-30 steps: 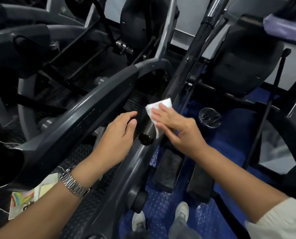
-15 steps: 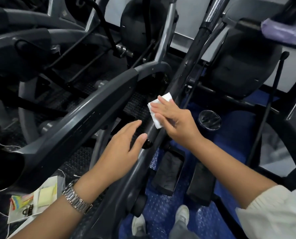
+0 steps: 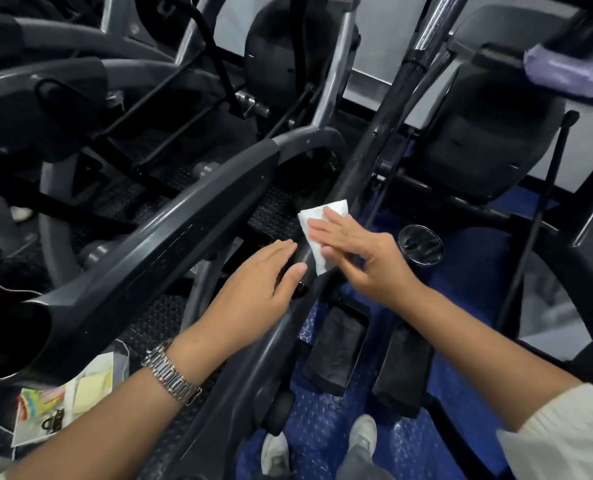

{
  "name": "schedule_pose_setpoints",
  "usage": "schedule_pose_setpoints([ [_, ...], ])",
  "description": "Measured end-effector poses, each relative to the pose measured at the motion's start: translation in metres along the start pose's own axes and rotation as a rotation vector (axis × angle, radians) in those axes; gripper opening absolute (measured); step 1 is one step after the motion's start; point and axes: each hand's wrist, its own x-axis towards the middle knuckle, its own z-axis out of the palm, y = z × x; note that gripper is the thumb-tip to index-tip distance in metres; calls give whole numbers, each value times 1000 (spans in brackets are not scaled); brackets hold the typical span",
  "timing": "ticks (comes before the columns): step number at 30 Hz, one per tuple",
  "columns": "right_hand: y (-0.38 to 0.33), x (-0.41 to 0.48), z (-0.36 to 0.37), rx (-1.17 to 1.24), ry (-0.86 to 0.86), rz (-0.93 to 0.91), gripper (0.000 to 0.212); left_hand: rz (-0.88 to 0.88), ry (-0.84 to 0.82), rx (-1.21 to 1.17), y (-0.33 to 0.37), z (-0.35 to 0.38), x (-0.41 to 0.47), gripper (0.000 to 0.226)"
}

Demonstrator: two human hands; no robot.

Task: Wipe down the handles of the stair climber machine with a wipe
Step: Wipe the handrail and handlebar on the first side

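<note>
In the head view, the right hand (image 3: 367, 259) sits just right of centre frame, its fingers flat and extended, pressing a folded white wipe (image 3: 317, 233) against the dark handle (image 3: 367, 161) of the stair climber; this bar runs diagonally from the lower centre up to the top right, where it turns chrome. The grip of this hand is a flat press with the thumb tucked below, pinning the wipe to the bar rather than curling around it. The left hand (image 3: 253, 292) lies just beside it, lower and to the left, fingers loosely open and together, resting on the same bar near a black end cap, holding nothing. A metal-link watch (image 3: 170, 374) circles the left wrist. Two black pedals (image 3: 336, 348) sit over the blue studded floor (image 3: 326, 434) at lower centre, with white shoes (image 3: 362, 434) at the bottom edge. A round cup holder (image 3: 420, 244) stands right of the right hand.
</note>
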Motion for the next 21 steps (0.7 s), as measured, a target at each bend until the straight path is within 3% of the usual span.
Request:
schedule_pose_setpoints([
  [4,5,23,-4,20,64,112,30,22,16,40,2,-3,-1,53],
  [10,-9,0,7,-7,-16,-5,32,37,-14,66,2,-7,0,54],
  [15,-5,23,-5,-47,11,87,23,-11,35,106,4,-10,-2,67],
  [18,-22,36,4,-254,-138,11,29,-45,71,116,6,-14,-2,82],
  [21,-29,35,7,-292,-316,-51,30,-87,60,123,5,-17,-3,93],
])
